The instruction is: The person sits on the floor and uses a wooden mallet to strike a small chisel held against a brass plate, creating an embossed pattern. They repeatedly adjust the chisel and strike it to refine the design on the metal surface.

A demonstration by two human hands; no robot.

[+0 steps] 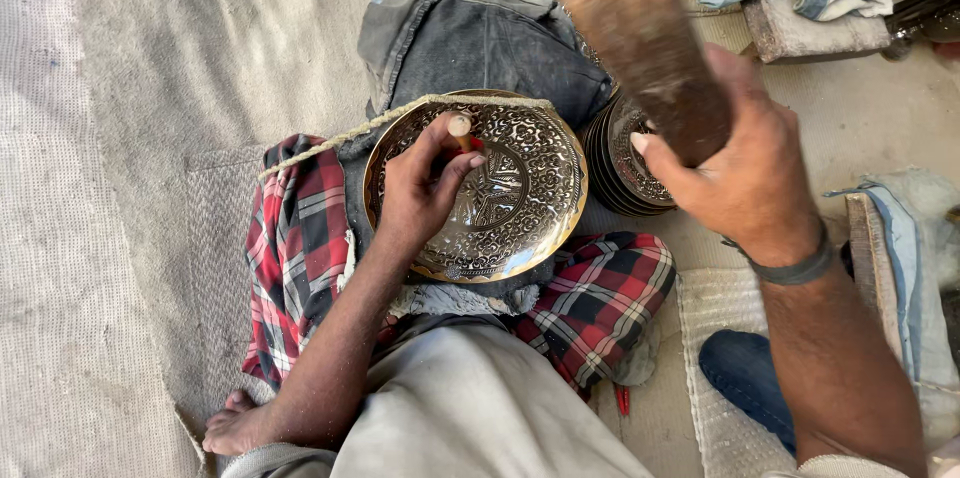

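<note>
left hand [425, 183] pinches a short chisel [460, 125] upright, tip on the engraved brass plate [520, 208] directly under the fingers, so the punch stays put on the pattern. right hand [745, 173] is closed around a worn wooden mallet [640, 43], raised up and right of the left hand, head blurred and cut by the frame top. plate rests tilted on a plaid cloth [600, 303] over the lap, cord [385, 118] across its upper rim, likely bracing it. stack of plates [625, 173] sits under the right hand, mostly hidden. chisel tip is hidden by the fingers.
</note>
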